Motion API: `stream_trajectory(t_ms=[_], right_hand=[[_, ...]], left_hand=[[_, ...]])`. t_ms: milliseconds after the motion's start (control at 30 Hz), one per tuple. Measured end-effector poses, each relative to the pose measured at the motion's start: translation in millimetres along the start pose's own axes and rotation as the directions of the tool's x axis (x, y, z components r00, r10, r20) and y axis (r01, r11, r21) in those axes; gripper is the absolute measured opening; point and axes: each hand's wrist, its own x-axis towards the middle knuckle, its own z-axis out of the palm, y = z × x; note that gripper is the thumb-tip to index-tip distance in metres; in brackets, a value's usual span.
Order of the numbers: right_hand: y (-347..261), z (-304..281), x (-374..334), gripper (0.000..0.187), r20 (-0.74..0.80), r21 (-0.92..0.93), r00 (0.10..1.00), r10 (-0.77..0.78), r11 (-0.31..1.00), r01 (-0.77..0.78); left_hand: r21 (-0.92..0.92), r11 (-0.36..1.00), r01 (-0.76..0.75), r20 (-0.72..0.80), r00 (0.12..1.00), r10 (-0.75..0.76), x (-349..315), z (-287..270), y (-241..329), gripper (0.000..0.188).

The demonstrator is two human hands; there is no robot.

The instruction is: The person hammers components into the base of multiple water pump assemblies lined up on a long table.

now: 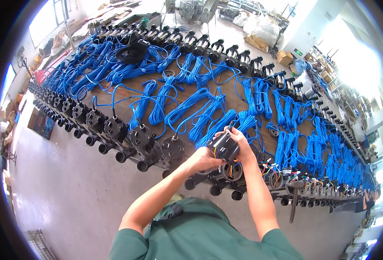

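Note:
Over the near edge of the table I hold a black plastic pump cover point(223, 146) in both hands, tilted. My left hand point(205, 160) is closed on its lower left side. My right hand point(242, 145) wraps its right side and top, near a cable fitting. Thin yellow and red wires point(235, 163) hang at the cover. Just below stands an open round pump body point(232, 172) with coloured wires in it. A finished-looking black pump with a closed round top point(173, 148) stands to the left of my hands.
Bundles of blue cable point(195, 106) lie across the brown table point(126, 93). Black-and-silver pumps point(216, 50) line its far edge, and more black pumps point(115, 128) line the near left. A hammer point(294, 197) hangs over the near edge at right. Cardboard boxes point(284, 57) stand beyond.

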Motion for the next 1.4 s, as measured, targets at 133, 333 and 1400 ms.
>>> stream_trajectory(t_ms=[133,333,1400], right_hand=[[7.1,-5.3,-8.6,0.009,-0.048,-0.001,0.997,-0.062,0.998,0.063],[-0.2,18.0,-16.1,0.013,-0.032,-0.123,0.995,-0.093,0.988,0.088],[54.4,-1.2,-15.3,0.011,-0.136,-0.767,0.92,-0.368,0.627,0.137]], left_hand=[[0.276,0.961,0.019,-0.35,0.933,0.082,5.1,24.2,-14.3,0.035],[0.127,0.991,0.03,-0.237,0.972,0.001,2.2,18.3,-12.7,0.034],[0.333,0.942,-0.029,-0.635,0.732,0.247,-9.7,51.6,-88.7,0.101]])
